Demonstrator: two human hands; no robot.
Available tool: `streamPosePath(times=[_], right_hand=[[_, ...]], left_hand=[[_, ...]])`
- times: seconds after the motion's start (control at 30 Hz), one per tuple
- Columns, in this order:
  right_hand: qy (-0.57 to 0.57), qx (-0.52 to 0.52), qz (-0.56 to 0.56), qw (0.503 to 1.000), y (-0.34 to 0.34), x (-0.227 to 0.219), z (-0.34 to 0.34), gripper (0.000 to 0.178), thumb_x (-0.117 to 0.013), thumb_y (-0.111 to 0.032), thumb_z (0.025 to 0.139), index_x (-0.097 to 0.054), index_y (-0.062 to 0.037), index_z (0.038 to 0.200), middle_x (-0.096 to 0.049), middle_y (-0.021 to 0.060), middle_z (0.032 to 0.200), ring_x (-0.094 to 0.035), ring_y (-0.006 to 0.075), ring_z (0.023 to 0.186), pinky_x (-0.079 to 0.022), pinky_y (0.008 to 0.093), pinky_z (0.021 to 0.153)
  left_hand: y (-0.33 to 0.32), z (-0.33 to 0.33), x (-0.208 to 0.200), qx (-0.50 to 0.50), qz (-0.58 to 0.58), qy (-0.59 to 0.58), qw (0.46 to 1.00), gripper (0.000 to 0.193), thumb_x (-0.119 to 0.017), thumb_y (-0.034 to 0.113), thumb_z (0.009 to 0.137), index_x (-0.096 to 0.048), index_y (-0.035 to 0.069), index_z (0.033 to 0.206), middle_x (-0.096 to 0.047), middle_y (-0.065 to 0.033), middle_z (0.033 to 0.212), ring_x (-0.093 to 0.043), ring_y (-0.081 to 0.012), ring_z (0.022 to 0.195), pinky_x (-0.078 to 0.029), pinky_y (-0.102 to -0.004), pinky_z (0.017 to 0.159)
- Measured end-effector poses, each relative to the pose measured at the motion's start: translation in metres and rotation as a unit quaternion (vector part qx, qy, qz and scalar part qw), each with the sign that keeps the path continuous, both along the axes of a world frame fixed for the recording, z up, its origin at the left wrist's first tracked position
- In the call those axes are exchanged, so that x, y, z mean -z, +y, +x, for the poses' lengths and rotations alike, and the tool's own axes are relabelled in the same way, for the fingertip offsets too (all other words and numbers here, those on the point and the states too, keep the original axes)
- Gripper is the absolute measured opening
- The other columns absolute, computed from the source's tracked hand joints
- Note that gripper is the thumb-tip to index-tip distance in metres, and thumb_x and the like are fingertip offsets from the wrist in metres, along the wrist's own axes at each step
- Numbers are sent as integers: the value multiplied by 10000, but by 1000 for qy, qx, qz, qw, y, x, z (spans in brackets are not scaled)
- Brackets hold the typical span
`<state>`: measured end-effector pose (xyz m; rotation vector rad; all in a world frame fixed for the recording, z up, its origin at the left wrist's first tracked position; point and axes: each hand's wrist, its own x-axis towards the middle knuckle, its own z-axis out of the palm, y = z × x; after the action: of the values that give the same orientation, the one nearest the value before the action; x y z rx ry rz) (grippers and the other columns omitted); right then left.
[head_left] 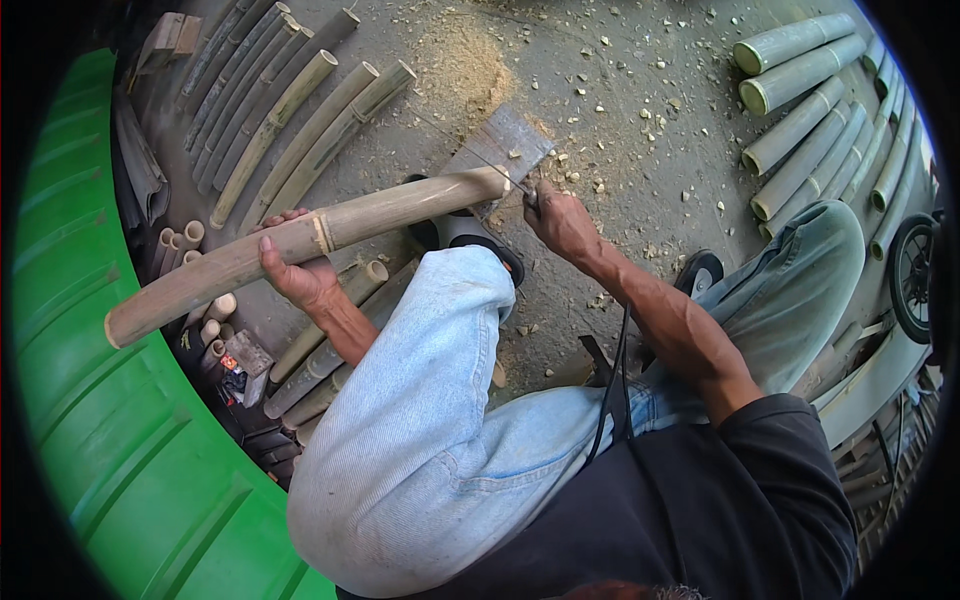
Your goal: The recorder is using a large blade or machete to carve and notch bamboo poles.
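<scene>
A thick length of bamboo [400, 215] slants from lower left up to the right, above my bent knee. My left hand [300, 268] grips it from below near its joint ring, thumb on the near side. The far right end lies over a worn wooden block [505, 140] on the ground. Beside that end, my right hand [560, 220] is closed on the handle of a tool with a long thin blade [470, 143], seen almost edge-on. The blade runs up and left past the bamboo's end; whether it touches is hard to tell.
Bamboo lengths [280, 115] lie in a row at upper left, more poles [800, 130] at upper right. Sawdust [465, 60] and chips cover the floor. A green ribbed panel [110, 370] borders the left; a small wheel [912, 278] stands at right. Short bamboo pieces [215, 325] are beside the panel.
</scene>
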<state>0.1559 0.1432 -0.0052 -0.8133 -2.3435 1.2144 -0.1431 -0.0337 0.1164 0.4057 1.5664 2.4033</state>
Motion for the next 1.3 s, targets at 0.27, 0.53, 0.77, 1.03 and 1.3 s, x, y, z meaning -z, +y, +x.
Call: streamPosePath(times=[0.27,0.53,0.77,1.03,1.3], right_hand=[[-177,10,-41,983,-10,7,9,265,-588,-212,936,-486,28,976,-624,271,664,-642,463,618,-501,549,577],[41,-27,31,998,1,-32,-8,278,-630,-184,921,-482,3,1063,-645,259,738,-668,418,671,-520,501,597],[-201,9,-68,977,-5,17,11,289,-600,-230,930,-491,37,946,-647,296,729,-666,469,695,-510,553,620],[-67,35,-15,997,16,-20,-8,295,-689,-171,877,-510,15,1020,-625,266,705,-664,431,696,-519,496,592],[-202,-10,-101,974,-2,19,26,355,-569,-286,940,-533,67,944,-647,314,798,-663,484,781,-513,554,661]], left_hand=[[30,11,-17,-262,-138,-19,955,591,-745,227,848,-489,-82,1283,-596,-165,1234,-606,-304,1110,-497,-457,988],[28,16,-18,-343,-123,-60,929,644,-778,179,821,-472,-236,1206,-543,-252,1300,-587,-320,1141,-495,-427,984],[18,6,-6,-290,-121,-59,947,509,-709,299,877,-546,-103,1145,-586,-176,1108,-601,-291,1004,-486,-436,931],[36,11,-14,-185,-75,-45,979,349,-692,330,874,-570,22,982,-572,-94,908,-596,-239,854,-502,-405,825],[-2,4,13,-227,-151,-57,960,592,-664,377,934,-560,-14,1365,-544,-114,1374,-488,-228,1258,-345,-366,1103]])
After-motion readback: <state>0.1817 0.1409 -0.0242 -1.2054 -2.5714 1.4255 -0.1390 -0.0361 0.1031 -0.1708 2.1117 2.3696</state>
